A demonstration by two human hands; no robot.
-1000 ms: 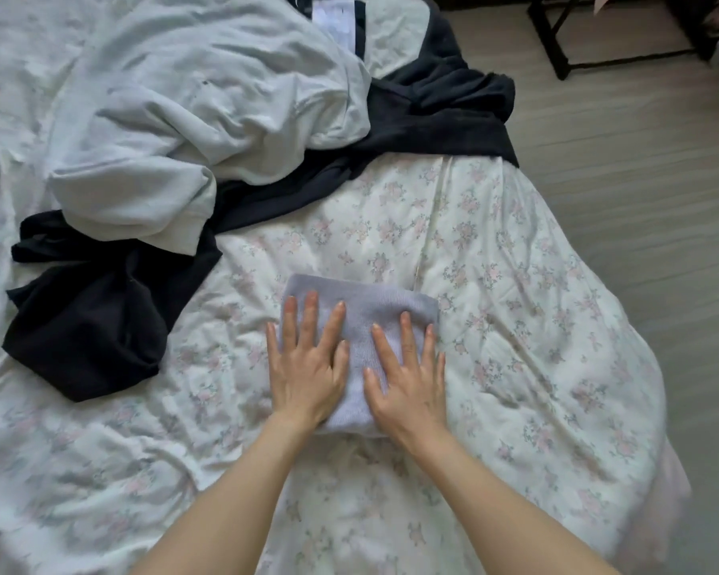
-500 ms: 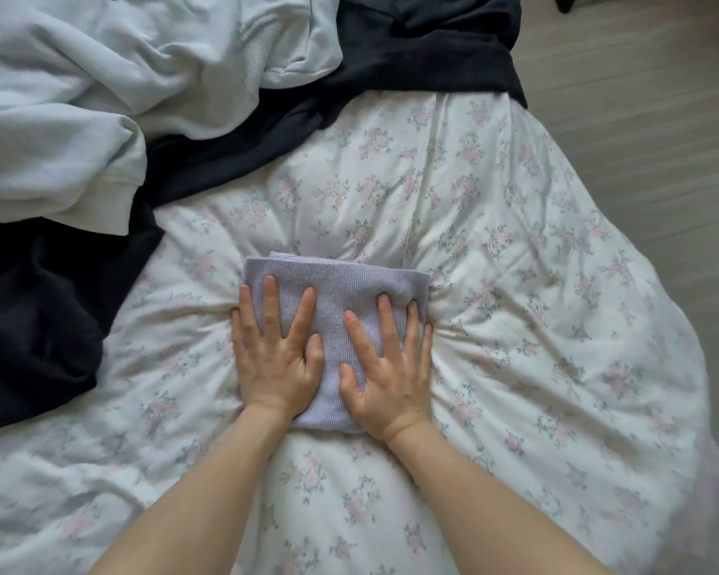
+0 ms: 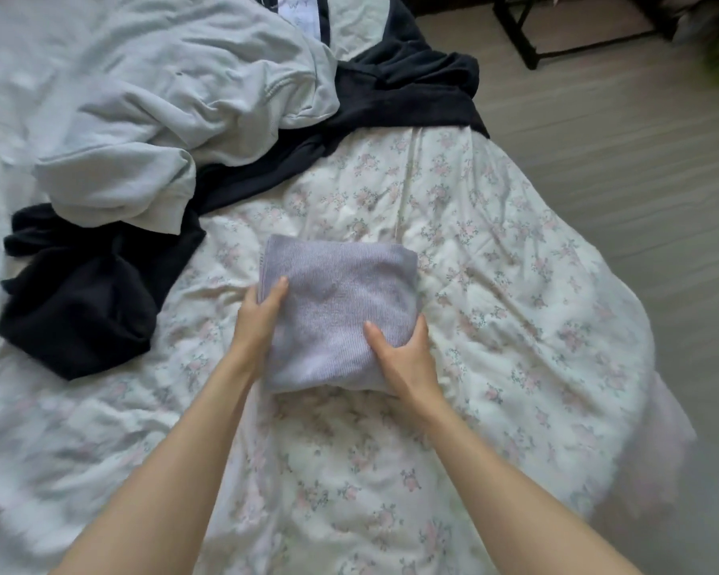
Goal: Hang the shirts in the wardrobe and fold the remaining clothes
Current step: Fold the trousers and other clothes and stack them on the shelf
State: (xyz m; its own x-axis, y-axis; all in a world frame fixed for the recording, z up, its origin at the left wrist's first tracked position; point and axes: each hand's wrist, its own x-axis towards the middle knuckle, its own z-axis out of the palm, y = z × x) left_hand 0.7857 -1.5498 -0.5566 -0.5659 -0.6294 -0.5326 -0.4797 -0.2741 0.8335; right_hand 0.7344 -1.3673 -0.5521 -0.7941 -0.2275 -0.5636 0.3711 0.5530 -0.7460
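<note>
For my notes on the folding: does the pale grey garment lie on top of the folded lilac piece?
No, the pale grey garment lies apart, beyond the folded lilac piece, on the dark garment.

Folded garment (image 3: 337, 313): on the quilt (image 3: 494, 284), in the middle, between the left hand (image 3: 258, 321) and the right hand (image 3: 403, 359).
Crumpled sweatshirt (image 3: 175, 118): behind and to the left, lying on the spread-out garment (image 3: 79, 309).
Floor (image 3: 619, 139): right of the bed.

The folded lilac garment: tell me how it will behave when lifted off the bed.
The folded lilac garment is soft ribbed knit, so it will probably sag unsupported. The left hand and right hand grip opposite sides, which should keep the folds together. It looks light.
</note>
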